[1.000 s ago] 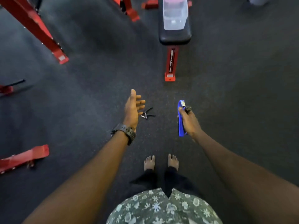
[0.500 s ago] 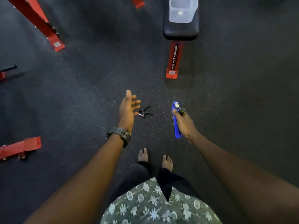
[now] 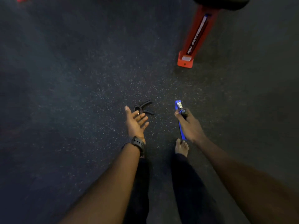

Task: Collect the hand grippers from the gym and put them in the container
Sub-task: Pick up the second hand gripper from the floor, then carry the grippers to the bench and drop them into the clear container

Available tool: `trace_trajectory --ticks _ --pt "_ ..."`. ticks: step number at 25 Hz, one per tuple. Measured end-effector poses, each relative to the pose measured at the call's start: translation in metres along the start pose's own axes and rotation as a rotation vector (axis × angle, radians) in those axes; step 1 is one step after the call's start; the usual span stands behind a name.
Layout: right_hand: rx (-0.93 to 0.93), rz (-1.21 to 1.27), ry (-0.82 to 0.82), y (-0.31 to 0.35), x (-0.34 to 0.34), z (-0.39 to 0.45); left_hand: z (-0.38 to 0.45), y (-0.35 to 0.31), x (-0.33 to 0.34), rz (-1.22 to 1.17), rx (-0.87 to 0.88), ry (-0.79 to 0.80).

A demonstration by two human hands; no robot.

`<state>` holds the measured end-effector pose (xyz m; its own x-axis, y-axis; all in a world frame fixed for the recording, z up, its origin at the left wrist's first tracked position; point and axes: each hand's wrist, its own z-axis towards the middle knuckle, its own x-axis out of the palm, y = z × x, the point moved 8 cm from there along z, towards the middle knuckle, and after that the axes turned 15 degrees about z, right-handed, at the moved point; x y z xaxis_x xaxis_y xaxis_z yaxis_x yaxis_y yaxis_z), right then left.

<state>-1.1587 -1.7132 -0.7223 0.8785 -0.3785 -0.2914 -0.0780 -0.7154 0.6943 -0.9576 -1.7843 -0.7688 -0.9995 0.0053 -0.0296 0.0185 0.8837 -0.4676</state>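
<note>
A black hand gripper lies on the dark speckled floor, its two handles spread to the right. My left hand, with a black watch on the wrist, is open with the palm turned up; its fingertips reach the near side of the black gripper and overlap it. My right hand is shut on a blue hand gripper, whose metal spring sticks out above my thumb. The container is out of view.
The red foot of a gym bench stretches across the floor at the upper right, with the black pad's edge above it. My bare right foot stands just below my right hand.
The view has dropped and closed in on the floor; the bench top and container have left the frame. My left hand has come down onto the black gripper. The blue gripper stays in my right hand.
</note>
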Motion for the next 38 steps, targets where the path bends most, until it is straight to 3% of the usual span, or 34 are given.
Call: trace_trajectory --ticks 4,7,11,16,19,21,23,25,28,33,38 --pt "-0.024 -0.106 0.118 -0.073 0.043 0.136 0.153 0.088 0.043 -0.134 -0.174 -0.092" --pt "-0.039 -0.121 0.128 -0.096 0.047 0.175 0.218 0.118 0.064 -0.087 -0.297 -0.159" --pt "-0.072 -0.189 0.165 -0.158 0.056 0.268 0.328 0.124 0.089 0.092 -0.325 -0.389" --pt "-0.096 -0.162 0.179 -0.182 0.056 0.309 0.394 0.118 0.142 0.098 -0.281 -0.048" --pt "-0.084 -0.132 0.174 -0.175 0.055 0.311 0.400 0.104 0.133 0.151 -0.168 -0.144" --pt "-0.086 -0.110 0.177 -0.165 0.054 0.305 0.374 0.094 0.117 0.187 -0.132 -0.246" --pt "-0.055 -0.066 0.156 -0.148 0.052 0.294 0.337 0.091 0.102 0.181 -0.141 -0.252" --pt "-0.006 0.004 0.117 -0.118 0.045 0.271 0.290 0.073 0.106 0.094 -0.112 -0.087" --pt "0.045 0.174 0.029 -0.044 0.022 0.220 0.197 -0.006 0.124 0.124 0.093 0.137" --pt "-0.045 0.486 -0.028 0.153 -0.054 0.097 -0.016 -0.186 0.150 0.417 0.414 0.196" --pt "-0.382 0.527 -0.058 0.377 -0.171 -0.082 -0.279 -0.362 0.182 0.531 0.812 0.214"
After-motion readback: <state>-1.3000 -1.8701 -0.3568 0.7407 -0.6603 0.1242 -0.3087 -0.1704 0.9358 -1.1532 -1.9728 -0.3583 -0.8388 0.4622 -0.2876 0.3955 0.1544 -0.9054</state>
